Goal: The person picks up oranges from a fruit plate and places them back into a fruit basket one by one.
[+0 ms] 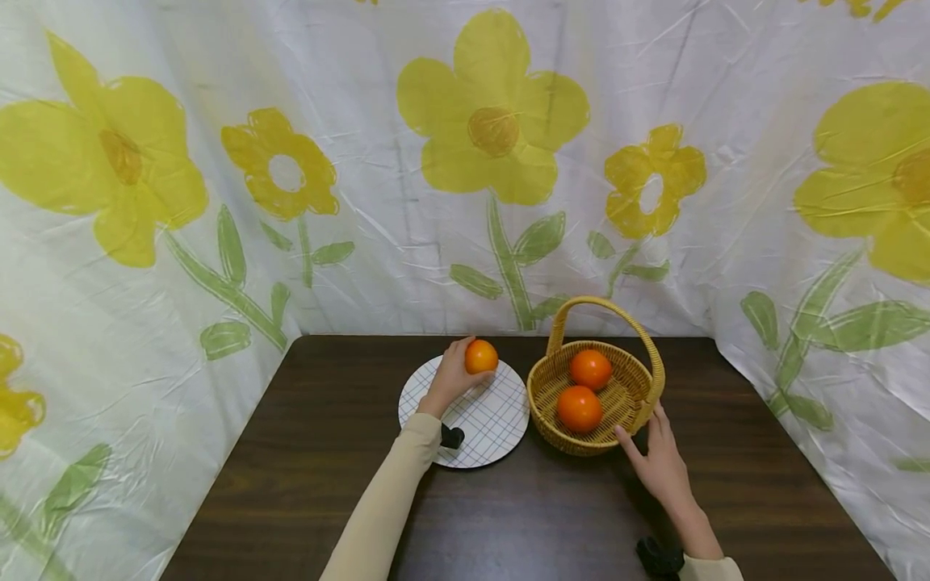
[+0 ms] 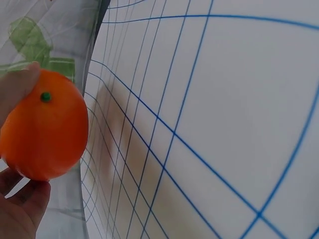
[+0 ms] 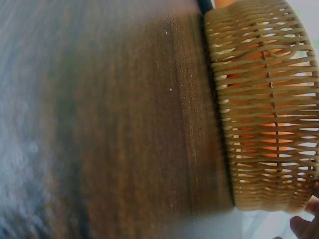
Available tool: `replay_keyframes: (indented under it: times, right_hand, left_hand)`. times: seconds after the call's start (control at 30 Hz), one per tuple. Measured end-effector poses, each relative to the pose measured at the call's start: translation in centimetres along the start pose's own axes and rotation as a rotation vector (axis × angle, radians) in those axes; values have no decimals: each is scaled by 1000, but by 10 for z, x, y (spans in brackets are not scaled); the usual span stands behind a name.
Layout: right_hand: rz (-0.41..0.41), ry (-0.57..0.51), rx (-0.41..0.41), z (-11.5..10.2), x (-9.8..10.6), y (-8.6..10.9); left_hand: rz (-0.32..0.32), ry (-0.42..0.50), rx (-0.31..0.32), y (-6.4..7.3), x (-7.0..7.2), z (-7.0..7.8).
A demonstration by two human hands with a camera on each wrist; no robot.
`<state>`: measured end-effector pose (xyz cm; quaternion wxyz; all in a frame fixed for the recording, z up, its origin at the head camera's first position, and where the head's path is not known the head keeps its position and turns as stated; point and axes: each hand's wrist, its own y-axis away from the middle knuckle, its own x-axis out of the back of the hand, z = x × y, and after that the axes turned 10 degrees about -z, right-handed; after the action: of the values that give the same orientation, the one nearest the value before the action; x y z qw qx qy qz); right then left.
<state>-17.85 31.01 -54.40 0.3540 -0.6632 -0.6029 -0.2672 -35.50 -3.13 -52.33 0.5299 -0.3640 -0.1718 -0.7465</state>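
Observation:
In the head view, my left hand (image 1: 452, 373) holds a bright orange (image 1: 481, 356) above the far part of a round white plate (image 1: 483, 436) with a blue grid pattern. The left wrist view shows the orange (image 2: 50, 129) between thumb and fingertips, its green stem mark facing the camera. My right hand (image 1: 659, 461) rests against the right side of a wicker basket (image 1: 541, 407), by the foot of its handle, thumb and fingers spread. Two more oranges (image 1: 579, 409) lie inside that basket. Through the weave, the right wrist view shows their orange colour.
Plate and basket stand side by side on a dark wooden table (image 1: 320, 452). Behind the table and along both sides hangs a white curtain (image 1: 378, 266) with yellow flowers. The basket's tall arched handle (image 1: 597, 302) rises above its rim.

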Motion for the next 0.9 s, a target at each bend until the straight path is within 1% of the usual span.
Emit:
replay_keyframes:
  times: [0.4,0.6,0.67,0.8,0.9]
  right_hand:
    - [0,5,-2,1,1,-1]
    - [-10,7,-6,1,0,0]
    - [-10,6,-5,1,0,0]
    - [-12,5,-9,0,0,0]
    - [-17,9,-18,0,0,0]
  left_hand:
    - [20,31,-29,4,4,12]
    - [38,48,-79,8,5,23]
    - [40,45,-93,9,6,27]
    - [32,16,-94,12,7,33]
    - [27,15,-105,14,7,38]
